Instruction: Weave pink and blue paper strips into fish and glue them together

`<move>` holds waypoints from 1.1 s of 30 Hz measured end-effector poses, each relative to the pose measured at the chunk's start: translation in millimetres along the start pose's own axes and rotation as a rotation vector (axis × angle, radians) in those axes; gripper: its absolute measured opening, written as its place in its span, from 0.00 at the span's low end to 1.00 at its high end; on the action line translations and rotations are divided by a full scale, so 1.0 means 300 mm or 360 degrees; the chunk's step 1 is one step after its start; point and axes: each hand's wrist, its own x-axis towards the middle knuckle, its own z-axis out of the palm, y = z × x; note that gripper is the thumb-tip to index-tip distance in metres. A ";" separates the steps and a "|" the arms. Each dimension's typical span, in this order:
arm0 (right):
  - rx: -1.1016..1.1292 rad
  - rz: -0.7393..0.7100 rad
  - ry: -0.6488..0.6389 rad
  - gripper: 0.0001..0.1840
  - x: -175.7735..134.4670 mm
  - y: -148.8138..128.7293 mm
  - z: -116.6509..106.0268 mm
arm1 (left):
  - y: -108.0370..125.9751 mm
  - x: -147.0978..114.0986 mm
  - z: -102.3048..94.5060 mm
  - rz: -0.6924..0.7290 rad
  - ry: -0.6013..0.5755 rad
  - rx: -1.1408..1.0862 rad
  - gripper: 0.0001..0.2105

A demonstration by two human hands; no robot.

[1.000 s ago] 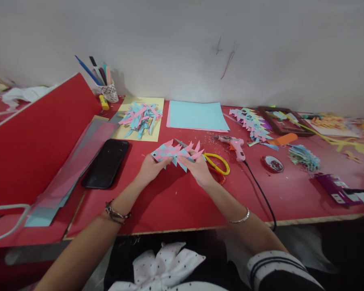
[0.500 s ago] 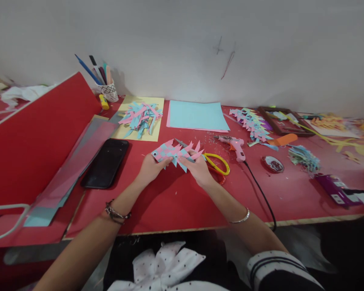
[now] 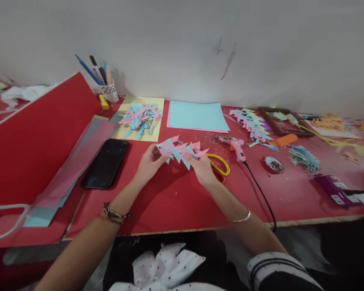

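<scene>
Above the red table I hold two small woven paper fish, pink and light blue with stuck-on eyes. My left hand (image 3: 151,162) is closed on the left paper fish (image 3: 170,144), thumb in front, near its eye end. Closed on the right paper fish (image 3: 185,150) is my right hand (image 3: 202,167), by the tail side. The two fish overlap, so where one ends is hard to make out. Scissors (image 3: 223,161) with yellow and red handles lie just behind my right hand, partly hidden.
A pink glue gun (image 3: 235,146) with a black cord rests to the right. Cut paper strips (image 3: 141,117) and blue sheets (image 3: 197,115) lie at the back. A black phone (image 3: 106,163) is on the left, a purple power strip (image 3: 336,190) far right. More paper fish (image 3: 250,123) stand back right.
Both paper fish have been turned and shifted slightly to the right, so their tails spread differently. My left hand has risen a little and its curled fingers show more.
</scene>
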 end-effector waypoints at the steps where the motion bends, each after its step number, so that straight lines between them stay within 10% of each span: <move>1: 0.0038 -0.0012 0.0006 0.10 0.002 0.000 -0.003 | 0.001 0.002 -0.003 -0.0010 0.0029 -0.0052 0.14; 25: 0.0188 0.0012 -0.0009 0.16 0.005 -0.007 0.001 | -0.004 0.016 -0.040 -0.0025 0.0275 -0.0231 0.11; 33: 0.0093 0.0057 -0.0071 0.14 0.001 0.000 -0.009 | -0.010 0.007 -0.018 -0.0114 0.0019 -0.0148 0.21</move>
